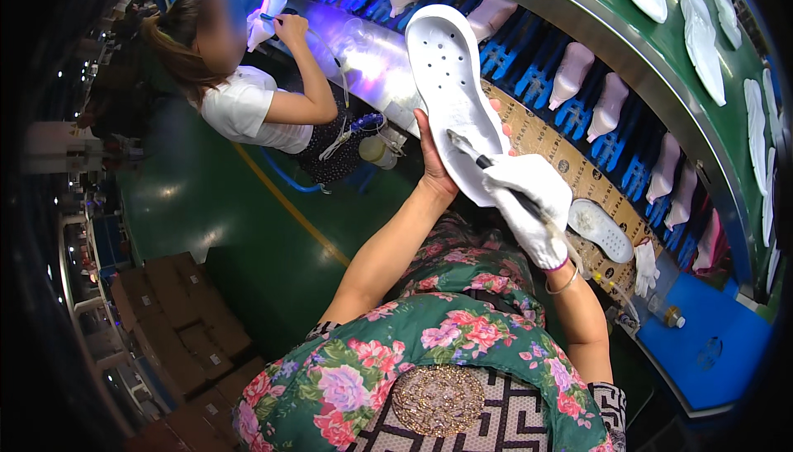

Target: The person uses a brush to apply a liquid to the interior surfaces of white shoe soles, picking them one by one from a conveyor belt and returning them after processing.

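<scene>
My bare left hand [435, 153] is wrapped round the edges of a white shoe sole [458, 92], fingertips showing along its right side. The sole is tilted up in front of me, its hollow inner face toward me, with several small holes in the wider far end. In a white glove, my right hand [529, 196] is closed on a dark-handled brush [481, 159]. The pale brush tip lies at the inner face of the sole's near half. A second white sole [600, 230] rests on the bench to the right of my glove.
Brown printed paper [529, 126] covers the bench beside a conveyor with blue holders [607, 150] and pale shoe lasts [572, 76]. White soles [703, 47] lie on a green shelf. A spare glove [646, 268] is at right. A co-worker [248, 109] sits at left; cartons [178, 320] stand behind.
</scene>
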A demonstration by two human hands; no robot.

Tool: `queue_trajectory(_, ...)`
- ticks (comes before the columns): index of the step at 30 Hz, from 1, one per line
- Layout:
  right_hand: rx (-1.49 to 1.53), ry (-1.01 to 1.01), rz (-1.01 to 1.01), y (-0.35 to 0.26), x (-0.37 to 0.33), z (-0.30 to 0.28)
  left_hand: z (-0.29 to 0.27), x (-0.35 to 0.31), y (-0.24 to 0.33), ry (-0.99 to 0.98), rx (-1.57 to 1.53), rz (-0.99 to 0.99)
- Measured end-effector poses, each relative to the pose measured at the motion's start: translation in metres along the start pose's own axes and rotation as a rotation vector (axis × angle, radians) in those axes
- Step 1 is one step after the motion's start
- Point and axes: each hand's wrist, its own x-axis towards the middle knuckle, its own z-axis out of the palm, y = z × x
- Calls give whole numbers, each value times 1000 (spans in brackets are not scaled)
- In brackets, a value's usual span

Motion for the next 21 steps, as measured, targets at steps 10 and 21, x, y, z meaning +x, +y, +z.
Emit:
queue_trajectory(10, 85, -85, 31, 7, -8, 2, -13, -1, 23, -84, 219, -92)
queue_trajectory(21, 122, -130, -71, 9, -12, 11, -18, 9, 50, -269, 168, -320)
